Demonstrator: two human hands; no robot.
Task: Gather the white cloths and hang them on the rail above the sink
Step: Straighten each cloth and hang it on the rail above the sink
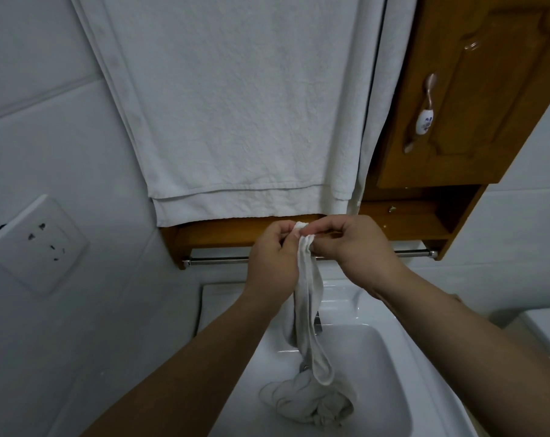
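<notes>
My left hand point(275, 257) and my right hand point(352, 244) both pinch the top edge of a white cloth point(309, 298) just in front of the metal rail point(218, 260). The cloth hangs down as a long bunched strip between my wrists. Its lower end lies crumpled in a heap point(308, 402) in the white sink point(390, 357). The rail runs under a wooden shelf point(217, 231), and my hands hide its middle part.
A large white towel point(235, 105) hangs on the wall above the shelf. A wooden cabinet door point(475, 89) with a handle is at the upper right. A wall socket point(35, 244) sits on the left tiles. The tap is mostly hidden behind the cloth.
</notes>
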